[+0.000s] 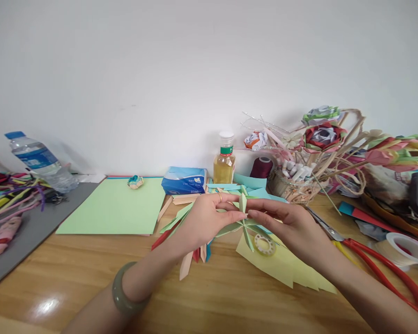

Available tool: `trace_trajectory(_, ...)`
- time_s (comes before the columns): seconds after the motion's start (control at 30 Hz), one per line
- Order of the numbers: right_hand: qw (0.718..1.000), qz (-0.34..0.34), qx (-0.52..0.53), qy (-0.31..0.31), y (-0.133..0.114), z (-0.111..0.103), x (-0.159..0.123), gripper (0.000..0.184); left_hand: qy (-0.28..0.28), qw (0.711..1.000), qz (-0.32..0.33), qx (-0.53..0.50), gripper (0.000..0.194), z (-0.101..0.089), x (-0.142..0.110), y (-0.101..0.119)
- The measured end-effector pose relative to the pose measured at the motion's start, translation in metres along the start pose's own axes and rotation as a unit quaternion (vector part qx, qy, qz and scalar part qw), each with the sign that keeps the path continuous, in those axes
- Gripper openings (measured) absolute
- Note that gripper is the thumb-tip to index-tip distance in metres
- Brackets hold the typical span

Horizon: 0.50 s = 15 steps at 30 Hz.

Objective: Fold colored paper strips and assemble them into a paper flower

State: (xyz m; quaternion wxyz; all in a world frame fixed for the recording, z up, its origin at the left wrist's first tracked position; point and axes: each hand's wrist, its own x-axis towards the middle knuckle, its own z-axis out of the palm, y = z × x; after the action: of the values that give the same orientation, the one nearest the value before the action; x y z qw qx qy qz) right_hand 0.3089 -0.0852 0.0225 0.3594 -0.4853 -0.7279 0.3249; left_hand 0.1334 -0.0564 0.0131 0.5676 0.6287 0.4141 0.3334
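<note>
My left hand [205,218] and my right hand [289,222] meet above the wooden table [90,273], both pinched on a light green folded paper flower [244,222] with several narrow petals. The left thumb and fingers grip it from the left, and a ring shows on one finger. A grey-green bangle [125,290] circles my left wrist. Fingertips of the right hand press the flower's middle from the right. Under the hands lie a yellow paper sheet [285,269] and a small roll of clear tape [264,244].
A green paper sheet [114,206], a blue tissue pack [184,180] and an oil bottle [225,162] lie behind. Red-handled scissors [379,264] and a tape roll [404,248] sit right, by a basket of paper flowers [310,162]. A water bottle [38,160] lies left.
</note>
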Motion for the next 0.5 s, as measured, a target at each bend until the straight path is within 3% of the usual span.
trace_trajectory(0.3, 0.996, 0.070, 0.053, -0.005, 0.000, -0.004, 0.000, 0.027, -0.018, 0.999, 0.031, 0.019, 0.034, 0.001, -0.002, 0.003)
trace_trajectory(0.5, 0.998, 0.066, -0.015, 0.017, -0.007, 0.000, -0.006, 0.025, 0.042, 0.995, 0.052, 0.080, 0.028, 0.005, -0.007, 0.004)
